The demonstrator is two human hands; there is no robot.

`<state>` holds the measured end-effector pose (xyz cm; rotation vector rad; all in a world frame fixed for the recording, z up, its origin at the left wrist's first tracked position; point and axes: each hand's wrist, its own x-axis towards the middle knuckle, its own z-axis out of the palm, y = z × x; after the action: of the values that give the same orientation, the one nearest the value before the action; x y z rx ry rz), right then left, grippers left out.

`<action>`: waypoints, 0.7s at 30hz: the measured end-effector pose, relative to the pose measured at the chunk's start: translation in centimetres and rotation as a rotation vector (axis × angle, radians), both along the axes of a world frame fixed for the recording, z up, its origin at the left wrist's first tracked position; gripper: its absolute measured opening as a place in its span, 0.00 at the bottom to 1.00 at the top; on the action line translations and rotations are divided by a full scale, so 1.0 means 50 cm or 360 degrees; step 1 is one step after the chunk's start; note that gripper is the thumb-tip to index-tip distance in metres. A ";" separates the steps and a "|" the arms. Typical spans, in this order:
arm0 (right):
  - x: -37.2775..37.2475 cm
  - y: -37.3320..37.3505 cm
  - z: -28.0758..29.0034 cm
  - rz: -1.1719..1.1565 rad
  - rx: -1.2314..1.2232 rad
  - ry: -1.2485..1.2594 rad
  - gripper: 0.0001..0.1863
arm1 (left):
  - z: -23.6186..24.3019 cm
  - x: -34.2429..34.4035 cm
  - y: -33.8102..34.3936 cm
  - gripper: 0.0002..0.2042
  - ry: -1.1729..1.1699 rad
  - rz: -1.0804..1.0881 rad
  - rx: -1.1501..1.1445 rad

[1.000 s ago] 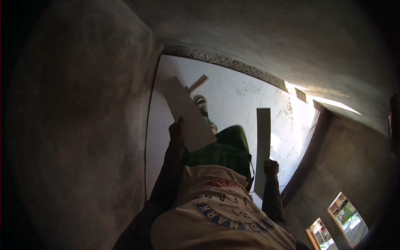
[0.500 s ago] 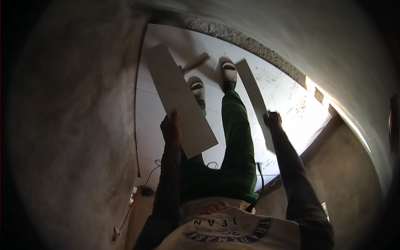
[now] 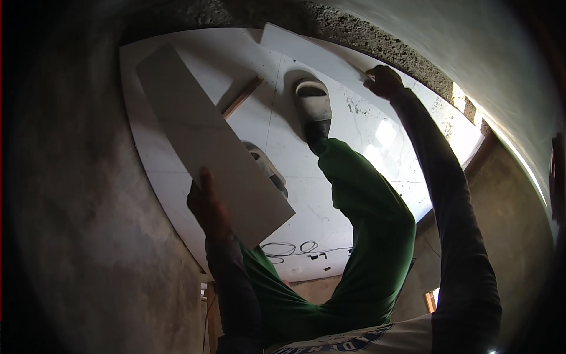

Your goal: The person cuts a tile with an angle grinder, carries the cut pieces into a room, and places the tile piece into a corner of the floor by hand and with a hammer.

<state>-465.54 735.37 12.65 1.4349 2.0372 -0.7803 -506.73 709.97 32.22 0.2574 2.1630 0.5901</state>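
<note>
My left hand (image 3: 209, 206) grips the long edge of a flat grey rectangular tile strip (image 3: 215, 144), near its lower end, with the thumb on the face. The strip slants up to the left over the floor and partly covers my left shoe. My right hand (image 3: 384, 81) is closed on one end of a second, paler tile strip (image 3: 312, 53), which stretches left from it near the far wall. Whether that strip touches the floor or the wall base, I cannot tell. Between the strips lies a wooden handle (image 3: 243, 97), its lower end hidden behind the left strip.
White tiled floor (image 3: 306, 200) spreads under my feet, with a coiled thin cable (image 3: 283, 249) near my legs. A rough, bare concrete band (image 3: 383, 47) runs along the far wall's base. A grey plastered wall (image 3: 88, 194) rises close on the left.
My right hand has moved up and away toward the far wall, swinging its strip from upright to slanting left. The left strip has shifted slightly left. My right foot has stepped and the view has moved.
</note>
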 end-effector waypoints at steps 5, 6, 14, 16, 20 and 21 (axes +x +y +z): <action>-0.020 0.094 -0.093 0.0170 -0.0118 0.0293 0.19 | -0.059 -0.018 0.052 0.31 -0.0009 0.0033 0.0059; -0.015 0.103 -0.117 0.0161 -0.0101 0.0276 0.19 | -0.057 -0.021 0.065 0.31 0.0039 -0.0012 0.0054; -0.081 0.173 -0.122 0.0139 -0.0408 0.0454 0.16 | -0.115 -0.079 0.097 0.27 0.0098 -0.0170 0.0235; -0.065 0.191 -0.165 0.0099 -0.0444 0.0473 0.16 | -0.151 -0.106 0.080 0.24 -0.0009 -0.0072 0.0466; -0.090 0.197 -0.175 0.0041 -0.0434 0.0391 0.18 | -0.195 -0.160 0.057 0.24 0.0583 -0.0923 0.0671; -0.096 0.201 -0.166 0.0017 -0.0403 0.0382 0.18 | -0.197 -0.167 0.059 0.24 0.0472 -0.0714 0.0591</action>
<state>-470.34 745.42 4.37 1.2357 2.0269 -1.2086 -515.07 712.93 22.38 1.0575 2.1550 0.7186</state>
